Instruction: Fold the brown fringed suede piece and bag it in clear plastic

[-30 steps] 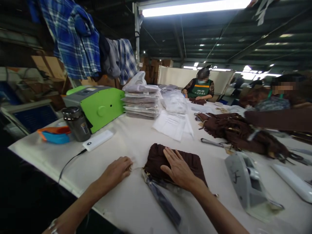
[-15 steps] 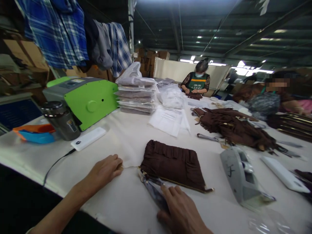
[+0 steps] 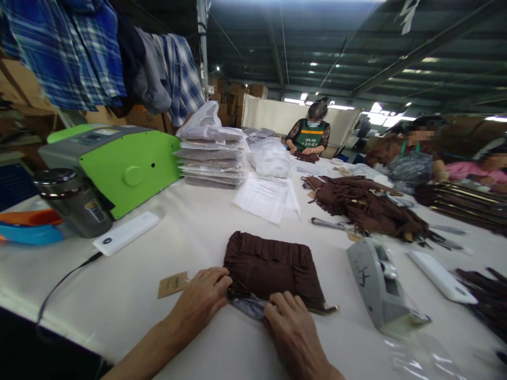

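A brown ruched pouch [image 3: 273, 264] lies flat on the white table, its zipper edge toward me. Along that edge runs a strap in clear plastic wrap [image 3: 249, 306]. My left hand [image 3: 212, 290] is closed at the pouch's near left corner, fingers pinching the strap's end there. On the strap's other end sits my right hand [image 3: 291, 322], its fingers curled over the plastic and hiding part of it. A brown card tag [image 3: 172, 284] rests on the table just left of my left hand.
A grey tape dispenser [image 3: 382, 290] stands to the right, with a white power bank [image 3: 441, 276] beyond it. Brown pouches [image 3: 368, 206] are heaped behind. Left are a dark flask [image 3: 73, 203], another power bank [image 3: 127, 233] and a green machine [image 3: 130, 169]. Co-workers sit across the table.
My left hand has moved right to the pouch's corner, and the card tag now shows beside it. The strap has swung closer along the pouch's zipper edge under my right hand.
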Available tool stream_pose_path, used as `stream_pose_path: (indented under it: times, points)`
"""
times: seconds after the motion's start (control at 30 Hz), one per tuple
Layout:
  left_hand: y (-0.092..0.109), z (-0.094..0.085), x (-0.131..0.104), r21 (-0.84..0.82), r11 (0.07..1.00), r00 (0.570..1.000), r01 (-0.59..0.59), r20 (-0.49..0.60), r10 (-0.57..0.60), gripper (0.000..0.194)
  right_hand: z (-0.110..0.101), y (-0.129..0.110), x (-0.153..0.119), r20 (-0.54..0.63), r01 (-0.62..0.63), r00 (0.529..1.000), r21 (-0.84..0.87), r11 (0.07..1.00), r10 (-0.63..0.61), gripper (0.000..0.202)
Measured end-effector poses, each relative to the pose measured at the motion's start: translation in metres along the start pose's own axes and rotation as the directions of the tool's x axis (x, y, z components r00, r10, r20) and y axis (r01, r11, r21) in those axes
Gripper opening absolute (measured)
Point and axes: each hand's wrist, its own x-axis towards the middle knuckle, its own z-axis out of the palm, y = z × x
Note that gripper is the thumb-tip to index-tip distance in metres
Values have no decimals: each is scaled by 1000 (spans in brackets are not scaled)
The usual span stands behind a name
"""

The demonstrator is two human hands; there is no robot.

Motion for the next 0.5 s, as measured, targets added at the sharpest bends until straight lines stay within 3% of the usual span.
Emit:
stream_pose_path:
  times: [0.13,0.2,0.3,0.37,0.5]
  points:
    - [-24,-1,-12,16,999,996,33,-78,-32,45,4,10,-7,-98,-3,995,81,997,11,8]
    - [-45,-11,-27,46,989,984,138,-116,-132,48,-1,10,-7,-85,-2,996,127,992,13,2]
    - [-67,-28,-50,104,924,927,369,-112,-358,41,-7,4,-2,-46,42,998,202,978,-34,2]
    - [-69,-35,-59,134,879,889,457,-54,-454,33,-4,-1,2,-60,86,996,248,965,-74,5]
    - [-58,-41,-59,130,842,845,523,49,-533,18,16,-1,8,-64,143,989,258,956,-130,20]
